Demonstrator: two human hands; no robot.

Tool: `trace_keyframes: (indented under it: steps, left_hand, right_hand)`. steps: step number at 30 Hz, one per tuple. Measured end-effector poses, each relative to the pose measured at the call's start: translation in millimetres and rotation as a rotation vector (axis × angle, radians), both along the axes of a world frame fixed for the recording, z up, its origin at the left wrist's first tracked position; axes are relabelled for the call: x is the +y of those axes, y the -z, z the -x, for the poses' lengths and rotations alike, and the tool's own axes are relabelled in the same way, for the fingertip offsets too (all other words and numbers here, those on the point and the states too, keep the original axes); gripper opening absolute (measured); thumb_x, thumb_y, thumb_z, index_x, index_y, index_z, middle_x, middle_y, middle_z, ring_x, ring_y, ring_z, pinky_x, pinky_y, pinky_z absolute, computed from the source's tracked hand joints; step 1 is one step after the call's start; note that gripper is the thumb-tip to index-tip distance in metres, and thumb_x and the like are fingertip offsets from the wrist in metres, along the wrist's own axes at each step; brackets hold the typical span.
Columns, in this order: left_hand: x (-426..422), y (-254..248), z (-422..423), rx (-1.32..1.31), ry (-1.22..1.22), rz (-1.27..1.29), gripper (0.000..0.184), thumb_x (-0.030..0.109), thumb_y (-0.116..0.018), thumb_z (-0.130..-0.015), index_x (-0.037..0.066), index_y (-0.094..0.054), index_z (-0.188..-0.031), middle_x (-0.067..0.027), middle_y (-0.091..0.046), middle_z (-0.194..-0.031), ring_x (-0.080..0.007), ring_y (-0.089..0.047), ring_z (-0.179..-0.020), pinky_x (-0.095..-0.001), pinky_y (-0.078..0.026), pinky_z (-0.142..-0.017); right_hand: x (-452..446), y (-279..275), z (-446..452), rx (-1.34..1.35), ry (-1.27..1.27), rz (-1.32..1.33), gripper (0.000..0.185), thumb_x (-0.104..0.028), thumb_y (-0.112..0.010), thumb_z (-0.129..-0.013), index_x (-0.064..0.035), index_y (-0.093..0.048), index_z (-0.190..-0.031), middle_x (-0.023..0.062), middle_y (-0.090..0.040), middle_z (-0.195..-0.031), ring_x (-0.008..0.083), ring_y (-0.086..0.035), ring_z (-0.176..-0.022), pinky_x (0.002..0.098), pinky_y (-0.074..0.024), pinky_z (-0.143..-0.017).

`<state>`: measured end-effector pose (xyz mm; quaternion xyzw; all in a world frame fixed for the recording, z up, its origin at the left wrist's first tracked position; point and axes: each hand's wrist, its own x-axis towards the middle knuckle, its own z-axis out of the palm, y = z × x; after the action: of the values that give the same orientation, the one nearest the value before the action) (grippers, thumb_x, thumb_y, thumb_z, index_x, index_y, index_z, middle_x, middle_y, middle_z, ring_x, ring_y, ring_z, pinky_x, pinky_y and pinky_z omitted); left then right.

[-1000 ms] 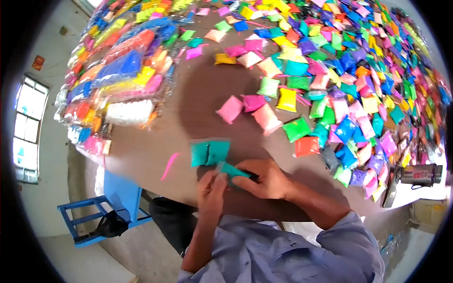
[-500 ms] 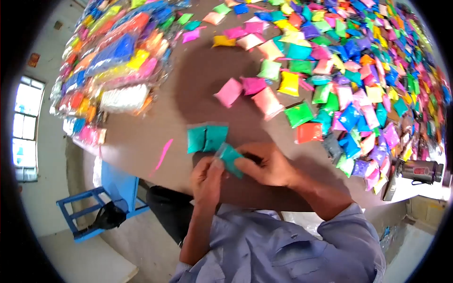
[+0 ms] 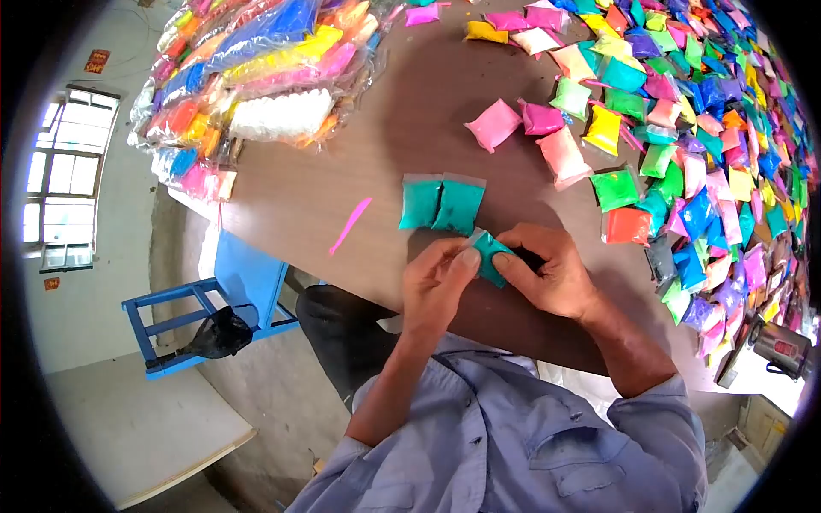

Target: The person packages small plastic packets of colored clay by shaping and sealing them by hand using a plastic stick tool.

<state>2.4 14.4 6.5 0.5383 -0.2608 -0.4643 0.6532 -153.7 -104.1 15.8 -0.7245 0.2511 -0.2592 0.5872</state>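
Between my two hands is a small teal packet (image 3: pixel 490 259) in clear plastic, held above the table's near edge. My left hand (image 3: pixel 440 278) pinches its left edge between thumb and fingers. The fingers of my right hand (image 3: pixel 547 267) close on its right side; the fingertips are partly hidden. Just beyond my hands, two more teal packets (image 3: pixel 457 205) lie side by side on the brown table (image 3: pixel 299 201). A thin pink strip (image 3: pixel 350 226) rests to their left.
Many colourful packets (image 3: pixel 650 111) cover the table's right side, with a pink packet (image 3: pixel 493 125) nearer the middle. Larger clear bags of coloured packs (image 3: pixel 274 115) pile up at the far left. A metal mug (image 3: pixel 778 346) stands at the right edge. A blue stool (image 3: pixel 248 274) is at the left.
The camera view has shifted, so the table things appear further right and higher. Both hands still hold the teal packet, which is now more covered by my fingers.
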Motion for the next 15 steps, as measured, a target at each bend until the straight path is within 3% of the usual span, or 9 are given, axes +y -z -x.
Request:
trace_keyframes:
  steps: [4,15]
  left_hand:
    - [-1,0,1,-0.116,0.017,-0.054,0.017,0.011,-0.067,-0.101,-0.002,-0.068,-0.111,0.004,-0.062,-0.093,-0.002,-0.054,-0.083,-0.0177,-0.044,-0.072]
    - [-3,-5,3,-0.098,-0.002,-0.034,0.018,0.014,-0.069,-0.1,-0.002,-0.068,-0.107,0.0038,-0.061,-0.092,-0.0014,-0.051,-0.081,-0.0177,-0.042,-0.07]
  right_hand:
    - [0,4,-2,-0.032,-0.015,0.092,0.013,-0.006,-0.07,-0.089,0.0025,-0.07,-0.1,0.0098,-0.063,-0.079,0.0173,-0.058,-0.069,0.0326,-0.0442,-0.061]
    - [2,1,-3,0.015,-0.025,0.179,0.015,-0.006,-0.075,-0.083,0.0007,-0.069,-0.096,0.0099,-0.062,-0.076,0.02,-0.058,-0.065,0.035,-0.0444,-0.058]
